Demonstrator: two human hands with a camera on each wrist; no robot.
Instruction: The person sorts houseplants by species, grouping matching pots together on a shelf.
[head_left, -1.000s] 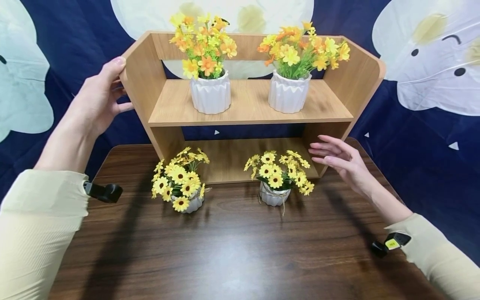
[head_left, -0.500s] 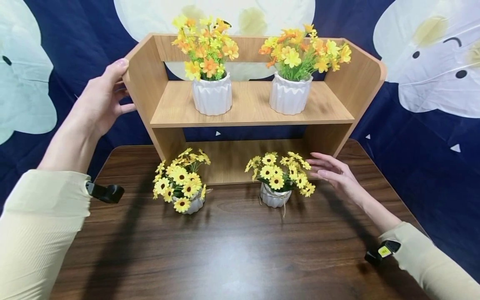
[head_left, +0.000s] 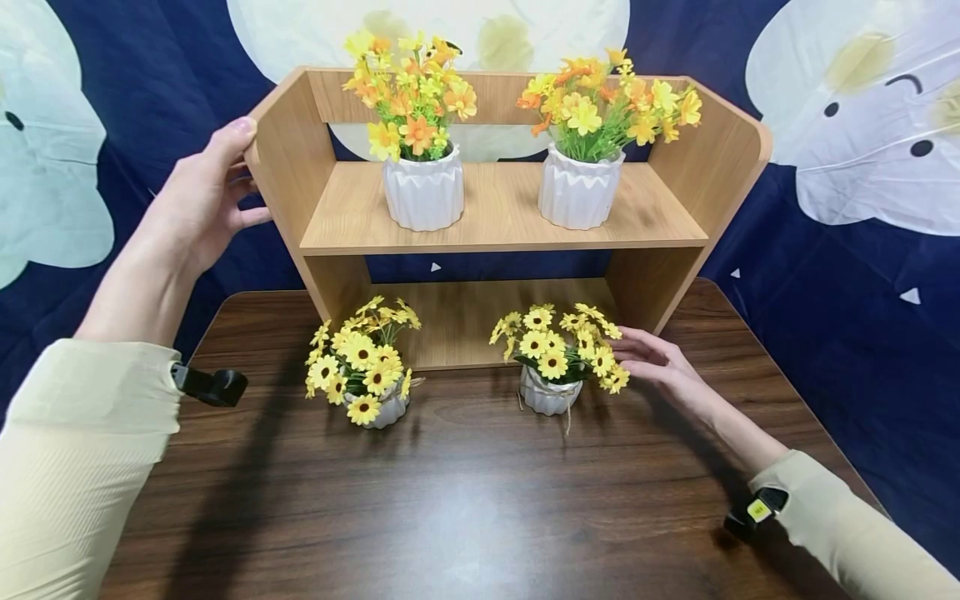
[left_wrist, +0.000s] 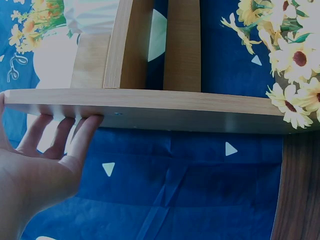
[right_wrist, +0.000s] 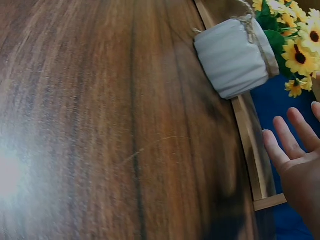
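Observation:
A two-tier wooden shelf (head_left: 498, 204) stands on the table. My left hand (head_left: 191, 196) holds its left side panel, the thumb at the front edge and several fingers against the outer face, as the left wrist view shows. My right hand (head_left: 667, 371) is beside the right-hand pot of yellow daisies (head_left: 552, 363), fingers extended and parted, fingertips right at the outer blooms. That daisy pot (right_wrist: 235, 57) is white, ribbed and tied with twine. To its left, a similar pot of yellow daisies (head_left: 360, 358) stands in front of the shelf, its flowers leaning left.
On the upper tier are two white pots with orange and yellow flowers, a left pot (head_left: 425, 192) and a right pot (head_left: 580, 187). The dark wood table (head_left: 450, 492) extends in front. A blue cloth (head_left: 862, 333) with white cloud shapes hangs behind.
My right hand has lowered from near the shelf's right panel and come in toward the right-hand daisies. My left hand keeps its place on the shelf, and the pots have not moved.

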